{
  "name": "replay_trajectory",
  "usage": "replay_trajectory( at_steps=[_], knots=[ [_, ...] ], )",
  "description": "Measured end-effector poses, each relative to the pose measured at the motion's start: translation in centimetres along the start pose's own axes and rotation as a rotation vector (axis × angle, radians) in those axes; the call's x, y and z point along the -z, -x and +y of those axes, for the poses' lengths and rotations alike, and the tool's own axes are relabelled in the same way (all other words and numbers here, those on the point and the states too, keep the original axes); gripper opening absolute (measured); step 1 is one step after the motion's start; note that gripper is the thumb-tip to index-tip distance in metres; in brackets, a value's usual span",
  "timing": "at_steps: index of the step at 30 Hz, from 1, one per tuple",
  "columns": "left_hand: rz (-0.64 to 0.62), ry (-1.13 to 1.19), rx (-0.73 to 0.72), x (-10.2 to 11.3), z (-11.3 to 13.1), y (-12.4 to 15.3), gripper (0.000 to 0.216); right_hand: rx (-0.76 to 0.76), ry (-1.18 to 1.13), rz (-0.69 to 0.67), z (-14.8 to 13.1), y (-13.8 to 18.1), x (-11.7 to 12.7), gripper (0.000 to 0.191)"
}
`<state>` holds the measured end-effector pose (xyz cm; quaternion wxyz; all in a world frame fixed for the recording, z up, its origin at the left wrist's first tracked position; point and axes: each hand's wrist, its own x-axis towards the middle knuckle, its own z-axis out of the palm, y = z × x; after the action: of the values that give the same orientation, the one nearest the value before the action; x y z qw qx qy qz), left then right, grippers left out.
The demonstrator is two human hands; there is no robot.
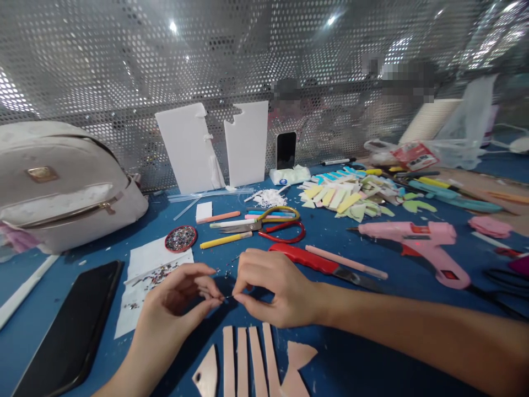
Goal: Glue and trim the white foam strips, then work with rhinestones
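My left hand (182, 303) and my right hand (270, 286) meet over the blue table, each pinching an end of a thin, short wire-like piece (228, 298). It is too small to tell its exact kind. Below them lie several pale pink strips (243, 358), a pointed piece with a dark hole (206, 372) and a tail-shaped piece (298, 358), laid out like a fish skeleton. Beside my left hand is a white paper sheet (130, 309) with scattered small shiny bits (159, 273). A red round dish (181, 239) of similar bits rests at its upper edge.
Scissors (264, 223), a red-handled knife (306, 259) and markers (225, 241) lie beyond my hands. A pink glue gun (417, 237) is at right, with foam scraps (351, 193) behind it. A black phone (74, 325) and backpack (61, 182) occupy the left; white boards (190, 146) lean at the back.
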<state>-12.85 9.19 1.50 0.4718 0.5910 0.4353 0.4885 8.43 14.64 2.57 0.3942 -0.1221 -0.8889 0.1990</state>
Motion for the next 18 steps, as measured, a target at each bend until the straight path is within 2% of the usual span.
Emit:
replay_trajectory(
  at_steps=[7,18],
  knots=[
    [0.007,-0.041,-0.012,0.1,0.1,0.1,0.028,0.002,0.009,-0.006,0.0,-0.1,0.1,0.014],
    [0.044,-0.258,-0.250,-0.8,0.4,0.6,0.031,0.018,0.109,-0.072,0.1,0.0,-0.2,0.008]
  ],
)
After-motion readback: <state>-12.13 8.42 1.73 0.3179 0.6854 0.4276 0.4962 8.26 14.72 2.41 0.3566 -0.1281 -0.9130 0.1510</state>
